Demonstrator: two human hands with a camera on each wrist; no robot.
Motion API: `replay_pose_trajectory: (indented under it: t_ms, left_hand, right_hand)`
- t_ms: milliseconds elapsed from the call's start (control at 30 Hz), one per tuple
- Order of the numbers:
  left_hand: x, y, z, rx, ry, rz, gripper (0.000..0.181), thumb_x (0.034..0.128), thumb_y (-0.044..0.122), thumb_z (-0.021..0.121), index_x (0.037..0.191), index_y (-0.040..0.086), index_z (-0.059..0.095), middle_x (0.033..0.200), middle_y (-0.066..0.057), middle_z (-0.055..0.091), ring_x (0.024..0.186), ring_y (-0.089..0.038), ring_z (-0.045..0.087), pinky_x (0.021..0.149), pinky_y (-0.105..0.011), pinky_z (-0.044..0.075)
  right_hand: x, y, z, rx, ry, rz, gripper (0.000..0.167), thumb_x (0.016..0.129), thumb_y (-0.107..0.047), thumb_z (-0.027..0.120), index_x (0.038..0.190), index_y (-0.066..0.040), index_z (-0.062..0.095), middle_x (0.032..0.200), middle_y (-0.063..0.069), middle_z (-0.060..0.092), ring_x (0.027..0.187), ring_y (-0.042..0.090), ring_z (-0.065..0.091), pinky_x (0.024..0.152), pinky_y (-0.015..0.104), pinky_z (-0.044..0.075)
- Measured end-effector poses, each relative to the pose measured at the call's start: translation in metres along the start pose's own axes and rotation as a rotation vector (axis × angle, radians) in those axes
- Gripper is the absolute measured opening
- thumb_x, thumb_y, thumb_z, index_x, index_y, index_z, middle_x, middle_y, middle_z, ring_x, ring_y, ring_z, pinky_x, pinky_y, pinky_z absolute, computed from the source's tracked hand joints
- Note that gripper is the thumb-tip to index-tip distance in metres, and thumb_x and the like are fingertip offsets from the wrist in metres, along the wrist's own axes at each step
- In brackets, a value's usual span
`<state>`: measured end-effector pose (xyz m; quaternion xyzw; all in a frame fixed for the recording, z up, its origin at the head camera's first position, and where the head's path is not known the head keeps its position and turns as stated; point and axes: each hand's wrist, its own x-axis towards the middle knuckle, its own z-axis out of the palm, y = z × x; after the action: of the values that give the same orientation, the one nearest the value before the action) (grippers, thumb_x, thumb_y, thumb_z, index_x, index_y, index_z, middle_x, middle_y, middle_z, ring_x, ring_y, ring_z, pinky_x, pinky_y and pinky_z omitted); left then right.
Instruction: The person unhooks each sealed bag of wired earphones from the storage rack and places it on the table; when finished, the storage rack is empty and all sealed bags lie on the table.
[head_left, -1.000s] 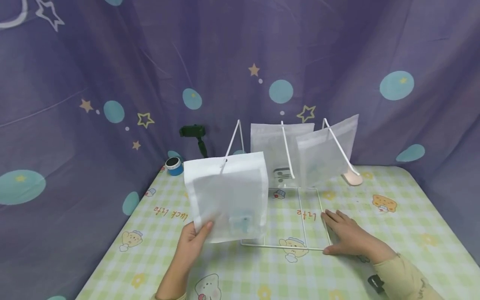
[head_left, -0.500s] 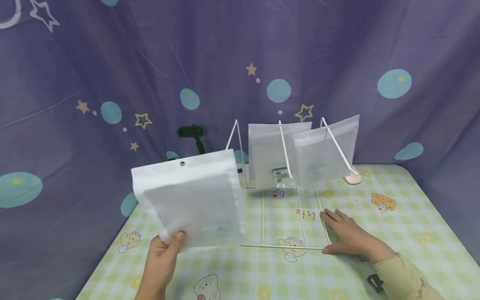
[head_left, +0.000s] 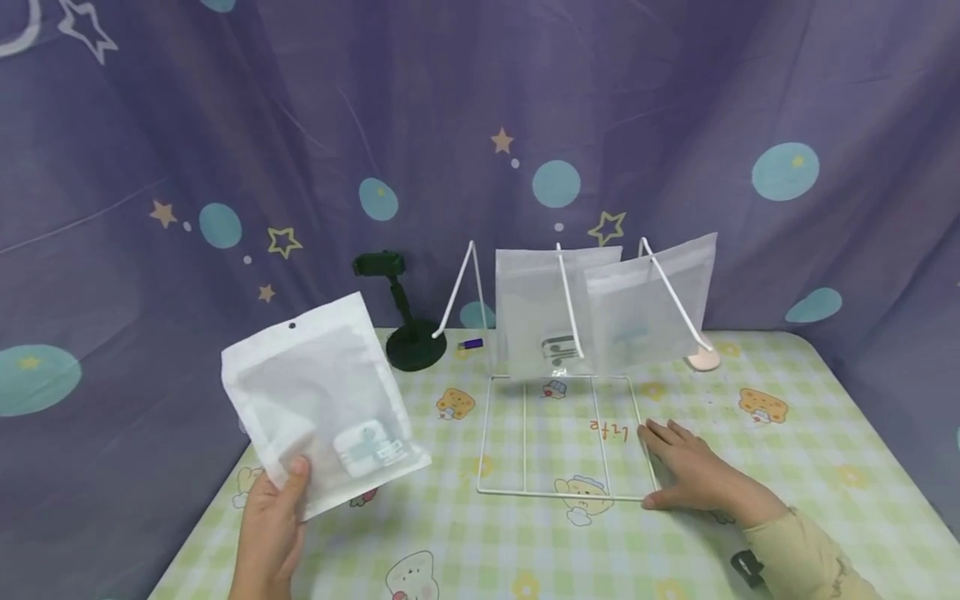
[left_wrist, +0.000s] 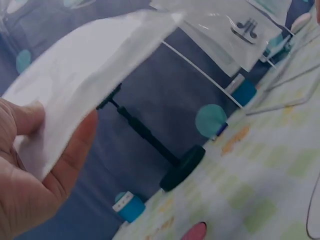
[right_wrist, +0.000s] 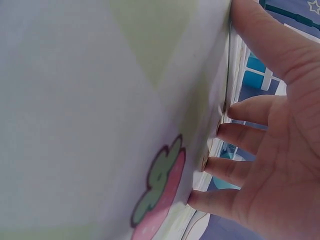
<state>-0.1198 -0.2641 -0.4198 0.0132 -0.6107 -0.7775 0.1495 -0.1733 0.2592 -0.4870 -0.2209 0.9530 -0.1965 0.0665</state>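
In the head view my left hand (head_left: 272, 523) pinches the lower left edge of a white translucent pouch (head_left: 322, 392), thumb in front; the pouch has a small hole at its top and hangs clear of the rack. The left wrist view shows the pouch (left_wrist: 85, 65) between thumb and fingers. My right hand (head_left: 693, 471) rests with spread fingers at the right side of the white wire rack's base (head_left: 562, 495). Two similar pouches hang on the rack's middle arm (head_left: 568, 300) and right arm (head_left: 678, 298). The left arm (head_left: 453, 292) holds no pouch.
A dark green stand (head_left: 416, 344) and a small blue-and-purple item (head_left: 471, 343) are behind the rack's left side. A pale pink rounded object (head_left: 703, 359) lies behind the right pouch. A black item (head_left: 747, 567) is beside my right sleeve. The left wrist view shows a blue-and-white container (left_wrist: 130, 206).
My left hand has moved left with the pouch, off the rack's left arm, and the pouch has tilted. My right hand has stayed at the base.
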Motion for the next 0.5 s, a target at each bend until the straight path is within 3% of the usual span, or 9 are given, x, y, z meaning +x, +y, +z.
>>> replay_pose_trajectory:
  t_ms: [67,200,333,500]
  left_hand:
    - [0.004,-0.005,-0.003,0.090,0.017,-0.084,0.019,0.1005,0.018,0.053,0.116,0.014,0.062,0.106,0.010,0.068,0.097,-0.006,0.065,0.082,-0.022,0.052]
    - [0.015,-0.017,-0.005,0.286,0.013,-0.262,0.043,0.1005,0.030,0.053,0.134,0.002,0.048,0.104,0.016,0.065,0.097,-0.004,0.064,0.084,-0.022,0.050]
    - [0.027,-0.032,-0.007,0.400,-0.017,-0.406,0.056,0.1012,0.031,0.052,0.143,-0.003,0.037,0.109,0.006,0.063,0.094,-0.008,0.062,0.082,-0.025,0.051]
    - [0.040,-0.050,-0.008,0.504,-0.109,-0.468,0.053,0.1016,0.027,0.050,0.143,-0.005,0.039,0.111,-0.010,0.064,0.089,-0.017,0.064,0.078,-0.031,0.051]
  right_hand:
    - [0.000,-0.001,0.000,0.003,-0.003,0.001,0.110,0.070,-0.060,0.078,0.147,0.005,0.035,0.150,0.031,0.031,0.134,0.060,0.023,0.097,0.074,0.025]
    - [0.000,-0.001,0.000,0.005,-0.006,0.006,0.109,0.070,-0.059,0.078,0.147,0.005,0.035,0.150,0.031,0.031,0.134,0.060,0.022,0.097,0.075,0.025]
    - [0.000,-0.001,0.000,0.004,-0.008,0.009,0.109,0.070,-0.059,0.078,0.147,0.005,0.035,0.151,0.031,0.030,0.134,0.059,0.022,0.097,0.075,0.025]
    - [0.000,0.000,0.000,0.005,-0.008,0.015,0.109,0.070,-0.059,0.078,0.148,0.005,0.034,0.151,0.030,0.030,0.135,0.059,0.021,0.098,0.074,0.023]
